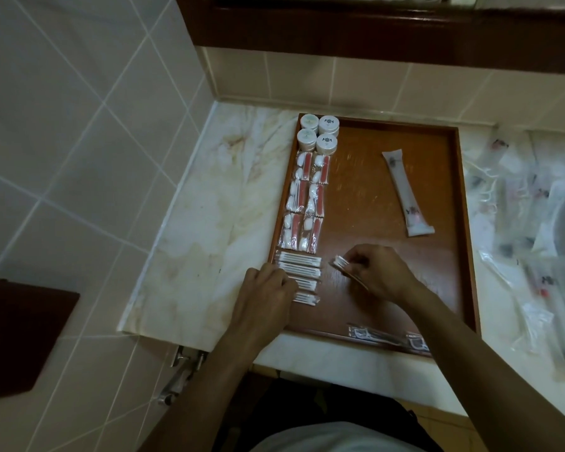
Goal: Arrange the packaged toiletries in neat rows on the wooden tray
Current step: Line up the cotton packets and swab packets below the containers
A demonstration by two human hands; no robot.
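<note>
Along the left side of the wooden tray (450, 203), round jars (318, 134), vanity packets (305, 203) and cotton-bud packets (302, 272) were already lined up. One more cotton-bud pack (341, 263) was pinched in the right hand (377, 272); the left hand (268, 290) was pressed, fingers curled, on the row. A tube (406, 195) and the heap of packets (529, 249) on the counter (209, 230) remained unsorted.

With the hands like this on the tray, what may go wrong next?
1. The left hand rests on the stacked cotton swab packets; a slip may skew that row.
2. The right hand pinches a swab packet by one end, so it may land crooked.
3. The clear packet overhangs the wooden tray front rim and may fall off.
</note>
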